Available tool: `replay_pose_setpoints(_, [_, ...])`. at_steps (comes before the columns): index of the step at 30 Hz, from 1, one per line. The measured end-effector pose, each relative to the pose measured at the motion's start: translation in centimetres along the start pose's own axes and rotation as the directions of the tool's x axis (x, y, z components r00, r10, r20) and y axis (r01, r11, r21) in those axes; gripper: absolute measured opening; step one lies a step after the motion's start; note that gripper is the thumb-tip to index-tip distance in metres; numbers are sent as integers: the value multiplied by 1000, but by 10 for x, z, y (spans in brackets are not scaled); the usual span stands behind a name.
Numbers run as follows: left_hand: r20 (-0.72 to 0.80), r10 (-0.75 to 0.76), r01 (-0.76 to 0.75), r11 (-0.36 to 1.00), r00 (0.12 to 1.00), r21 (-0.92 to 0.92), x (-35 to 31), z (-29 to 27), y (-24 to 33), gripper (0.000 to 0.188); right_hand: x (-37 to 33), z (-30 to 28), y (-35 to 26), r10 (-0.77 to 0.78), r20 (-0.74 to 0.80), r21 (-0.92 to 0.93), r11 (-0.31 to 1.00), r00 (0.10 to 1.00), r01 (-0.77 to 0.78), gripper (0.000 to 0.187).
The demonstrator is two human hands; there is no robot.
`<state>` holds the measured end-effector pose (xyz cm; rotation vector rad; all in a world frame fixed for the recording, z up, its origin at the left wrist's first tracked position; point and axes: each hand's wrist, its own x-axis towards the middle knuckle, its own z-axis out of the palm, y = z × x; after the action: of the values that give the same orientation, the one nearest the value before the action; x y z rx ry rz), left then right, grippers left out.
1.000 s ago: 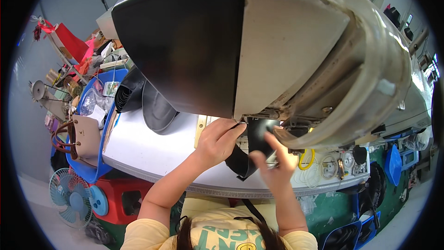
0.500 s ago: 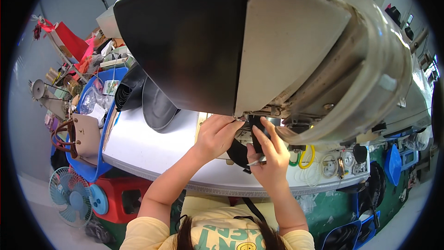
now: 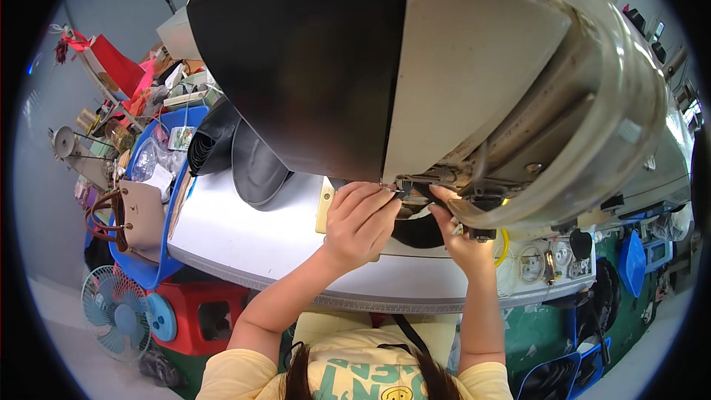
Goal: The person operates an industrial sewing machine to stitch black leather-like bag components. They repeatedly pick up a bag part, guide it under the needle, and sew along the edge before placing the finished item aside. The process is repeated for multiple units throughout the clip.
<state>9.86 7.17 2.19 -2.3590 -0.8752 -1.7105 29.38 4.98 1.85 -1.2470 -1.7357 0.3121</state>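
A sewing machine [image 3: 474, 52] with a black and cream head fills the upper middle and hides part of the work under it. My left hand [image 3: 361, 224] is closed, its fingertips pinching a curved black piece [image 3: 416, 232] close to the machine's needle area. On the other side, my right hand [image 3: 463, 241] grips the same piece between thumb and fingers. Something small and pale shows by the right palm, too small to name. Between the hands, the black piece bends toward me over the machine bed. Its far edge is hidden by the fingers and the machine.
Black curved pieces [image 3: 255, 167] lie stacked on the white table [image 3: 244, 241] at left. Past them stand a blue bin [image 3: 152, 270], a beige handbag [image 3: 142, 215] and a fan [image 3: 122, 315]. Cord coils [image 3: 529, 265] and small parts lie at the table's right.
My right hand has shifted right, its fingers going from stretched over the black piece to bent around it. The piece has swung rightward between my hands. My left hand has moved slightly right.
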Motion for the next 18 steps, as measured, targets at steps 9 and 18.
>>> replay_pose_setpoints(9, [292,-929,547,-126,228,-828,-76,12,-45,47,-1,1,20,-173,-72,-155,975,982,161,20])
replay_pose_setpoints(18, [721,-462,516,-503,517,-693,-88,-27,-82,48,-15,3,-56,-538,-154,-433,791,829,432,17])
